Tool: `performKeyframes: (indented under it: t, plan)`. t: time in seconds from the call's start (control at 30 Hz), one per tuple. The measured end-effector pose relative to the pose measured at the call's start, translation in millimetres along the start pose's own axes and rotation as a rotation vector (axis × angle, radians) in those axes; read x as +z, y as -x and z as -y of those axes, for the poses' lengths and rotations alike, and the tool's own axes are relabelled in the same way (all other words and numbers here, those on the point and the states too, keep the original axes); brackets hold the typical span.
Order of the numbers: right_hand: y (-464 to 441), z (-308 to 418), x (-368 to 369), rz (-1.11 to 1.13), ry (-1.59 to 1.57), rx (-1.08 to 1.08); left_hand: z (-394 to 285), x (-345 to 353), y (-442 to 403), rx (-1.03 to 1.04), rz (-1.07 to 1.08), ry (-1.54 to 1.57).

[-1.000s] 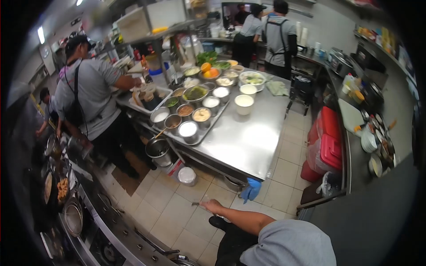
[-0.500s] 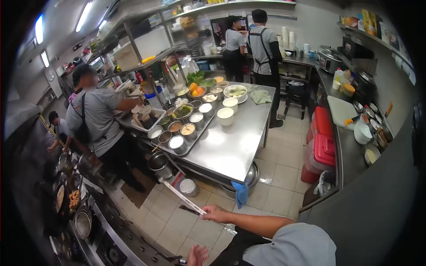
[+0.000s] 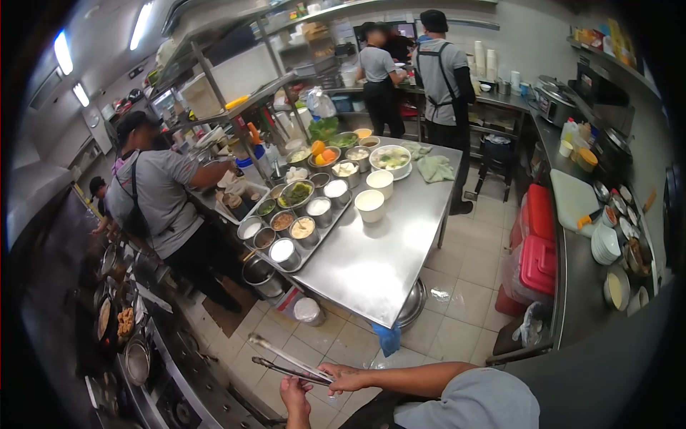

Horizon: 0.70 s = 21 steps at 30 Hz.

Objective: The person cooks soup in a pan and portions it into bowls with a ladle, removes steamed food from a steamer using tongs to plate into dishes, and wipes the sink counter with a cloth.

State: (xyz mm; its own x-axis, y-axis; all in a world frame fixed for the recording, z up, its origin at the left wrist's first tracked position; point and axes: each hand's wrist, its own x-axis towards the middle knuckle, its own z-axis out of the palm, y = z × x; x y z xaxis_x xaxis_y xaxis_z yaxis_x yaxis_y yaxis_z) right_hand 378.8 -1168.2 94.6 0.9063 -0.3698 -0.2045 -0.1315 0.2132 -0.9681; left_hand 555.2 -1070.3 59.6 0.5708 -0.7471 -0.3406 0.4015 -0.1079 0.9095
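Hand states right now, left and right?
Left hand: at the tongs; grip can't be told.
Right hand: closed, holding the tongs.

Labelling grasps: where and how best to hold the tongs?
Probably the near end of the tongs, around both long arms, from the person's right, as the right hand does: the arms converge there, while the far tips stand apart.

Along left edge of table, tray of tubs; at far right corner, cloth; before near corner, tongs in right hand; beyond right edge, bin.
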Motion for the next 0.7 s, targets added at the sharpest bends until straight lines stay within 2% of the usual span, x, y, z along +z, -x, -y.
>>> performKeyframes:
  t: [0.03, 0.07, 0.13, 0.17, 0.23, 0.27, 0.3, 0.33, 0.4, 0.5, 0.53, 0.6, 0.67, 0.7]
  plan:
    - [-1.0, 5.0, -3.4, 0.019, 0.045, 0.124, -1.2, 5.7, 1.2, 0.005, -0.017, 0.008]
    - [-6.8, 5.3, -4.1, 0.043, 0.052, 0.128, -2.8, 9.8, 3.3, 0.057, -0.012, -0.073]
    - [-22.0, 1.7, 0.0, 0.033, -0.125, 0.016, -7.7, 9.3, 6.5, 0.152, -0.017, -0.247]
    - [-28.4, 3.1, 2.0, 0.094, -0.218, 0.063, -8.7, 5.8, 6.6, 0.193, -0.048, -0.328]
    - [-46.9, -2.1, 6.4, 0.23, -0.211, 0.059, -31.3, -2.3, 18.1, 0.199, 0.01, -0.298]
    - [-50.8, 0.6, 9.2, 0.289, -0.287, 0.091, -41.7, -2.6, 28.1, 0.245, -0.036, -0.181]
    - [-54.9, 22.2, 17.3, 0.349, -0.356, 0.139, -41.0, -20.4, 28.2, 0.346, -0.057, -0.289]
    - [-56.6, 37.0, 30.5, 0.368, -0.357, 0.128, -67.5, -24.2, 53.1, 0.323, -0.216, -0.487]
    - [-62.0, 53.0, 56.2, 0.37, -0.181, 0.149, -82.1, -68.2, 82.4, 0.501, -0.247, -0.539]
    - [-84.9, 53.1, 97.7, 0.313, 0.004, 0.069, -137.1, -136.4, 161.2, 0.706, -0.575, -0.576]
    - [-88.9, 54.1, 111.9, 0.284, 0.025, 0.106, -157.1, -161.2, 191.1, 0.765, -0.658, -0.552]
    - [-97.2, 52.3, 134.0, 0.369, -0.03, 0.188, -199.1, -210.3, 270.1, 0.899, -0.929, -0.612]
    - [-92.7, 63.2, 181.1, 0.376, -0.039, 0.217, -219.6, -284.5, 352.4, 0.993, -1.199, -0.757]
    - [-94.4, 66.9, 202.2, 0.353, -0.017, 0.182, -232.2, -315.0, 395.0, 0.969, -1.342, -0.849]
